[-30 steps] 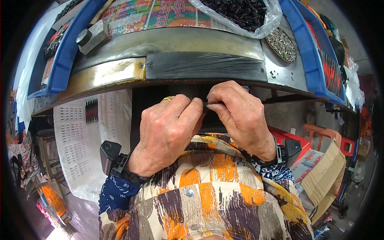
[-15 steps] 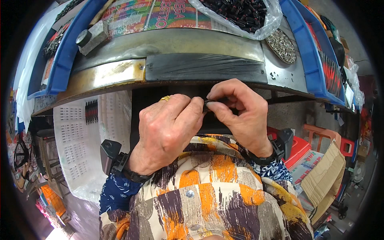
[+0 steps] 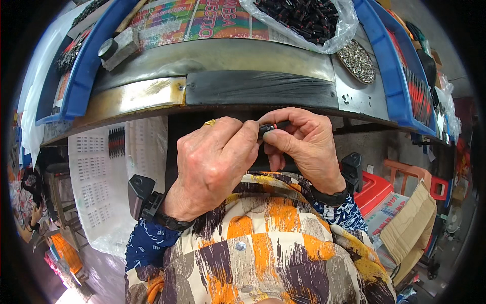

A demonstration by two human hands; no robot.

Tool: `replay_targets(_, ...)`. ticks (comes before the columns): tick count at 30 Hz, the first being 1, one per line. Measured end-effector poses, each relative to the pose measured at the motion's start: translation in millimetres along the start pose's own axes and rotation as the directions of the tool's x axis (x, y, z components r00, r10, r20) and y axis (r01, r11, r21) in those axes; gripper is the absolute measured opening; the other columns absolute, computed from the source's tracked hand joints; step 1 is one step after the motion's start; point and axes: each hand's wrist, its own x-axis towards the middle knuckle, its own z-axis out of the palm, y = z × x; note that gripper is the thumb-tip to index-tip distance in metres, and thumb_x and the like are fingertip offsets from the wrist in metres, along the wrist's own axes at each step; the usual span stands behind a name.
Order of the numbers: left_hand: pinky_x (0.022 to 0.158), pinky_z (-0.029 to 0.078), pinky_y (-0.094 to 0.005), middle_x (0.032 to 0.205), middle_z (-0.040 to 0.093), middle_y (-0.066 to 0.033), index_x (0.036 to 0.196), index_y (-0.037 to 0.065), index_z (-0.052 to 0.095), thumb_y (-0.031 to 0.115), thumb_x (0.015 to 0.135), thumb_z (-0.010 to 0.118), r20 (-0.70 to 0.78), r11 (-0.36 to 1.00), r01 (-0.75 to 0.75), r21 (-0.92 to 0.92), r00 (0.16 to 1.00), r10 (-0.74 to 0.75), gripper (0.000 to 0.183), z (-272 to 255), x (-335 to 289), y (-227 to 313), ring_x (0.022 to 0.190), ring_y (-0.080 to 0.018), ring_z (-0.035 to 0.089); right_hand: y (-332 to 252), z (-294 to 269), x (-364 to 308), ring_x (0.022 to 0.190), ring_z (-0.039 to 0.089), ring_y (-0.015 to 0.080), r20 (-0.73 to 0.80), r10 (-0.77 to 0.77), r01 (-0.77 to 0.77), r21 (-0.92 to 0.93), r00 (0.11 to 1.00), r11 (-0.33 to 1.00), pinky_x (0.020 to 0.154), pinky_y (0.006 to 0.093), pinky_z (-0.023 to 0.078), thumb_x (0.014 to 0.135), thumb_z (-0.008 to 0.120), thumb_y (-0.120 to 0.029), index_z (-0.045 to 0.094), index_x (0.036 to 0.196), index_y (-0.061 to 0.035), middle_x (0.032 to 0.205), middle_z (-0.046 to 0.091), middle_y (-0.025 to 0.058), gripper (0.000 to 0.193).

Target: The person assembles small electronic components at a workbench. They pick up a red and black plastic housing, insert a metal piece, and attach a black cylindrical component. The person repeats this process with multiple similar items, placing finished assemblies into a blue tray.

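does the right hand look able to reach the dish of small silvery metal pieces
Probably yes: the dish looks uncovered, though the right hand grips a small black part with a red band.

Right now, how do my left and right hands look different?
The left hand wears a gold-coloured ring; none shows on the right hand. The left hand is turned back-up with its fingertips hidden, while the right hand's thumb and index finger visibly pinch a small black piece. Both have a black strap at the wrist.
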Motion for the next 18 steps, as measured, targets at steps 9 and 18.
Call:
replay_targets(9,0.058,0.052,-0.0316,0.078,0.064,-0.0120,0.091,-0.002,0.067,-0.007,0.064,0.071,0.084,0.997,0.080,-0.001,0.993,-0.080,0.028,-3.6,-2.6,5.4,0.067,-0.0245,0.064,-5.4,0.7,1.6,0.049,0.059,0.0083,-0.007,0.102,-0.102,-0.011,0.995,0.995,0.044,0.0180,0.044,0.092,0.061,-0.008,0.064,0.101,0.0043,0.069,0.064,0.0061,0.016)
replay_targets(18,0.058,0.051,-0.0325,0.078,0.065,-0.0120,0.090,-0.001,0.067,-0.007,0.063,0.071,0.051,0.994,0.106,0.002,0.993,-0.106,0.028,-0.8,6.2,10.3,0.066,-0.0252,0.065,8.8,16.0,0.9,0.051,0.052,0.0025,-0.191,-0.107,0.105,-0.020,0.976,0.994,0.044,0.0169,0.040,0.091,0.064,-0.005,0.063,0.095,0.0029,0.070,0.060,0.0010,0.009)
